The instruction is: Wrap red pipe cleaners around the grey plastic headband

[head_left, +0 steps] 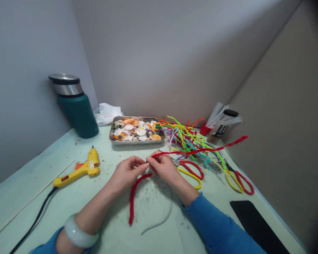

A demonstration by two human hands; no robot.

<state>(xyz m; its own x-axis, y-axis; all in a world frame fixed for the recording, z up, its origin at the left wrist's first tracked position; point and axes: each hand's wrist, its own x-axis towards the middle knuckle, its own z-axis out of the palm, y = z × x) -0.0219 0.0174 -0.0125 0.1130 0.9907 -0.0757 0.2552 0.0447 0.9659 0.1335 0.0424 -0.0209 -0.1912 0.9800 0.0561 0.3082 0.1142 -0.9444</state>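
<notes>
Counter spanned the lower frame. Fuzzy wire pile, right of center, looked like the snag risk: long red strand ran across it toward the right, so a tug could have caught. Left hand and right hand met mid-frame, wrists angled inward. Both sets of fingers pinched narrow on the strand's near end. Curved red piece sat just below; couldn't tell if joined.
</notes>
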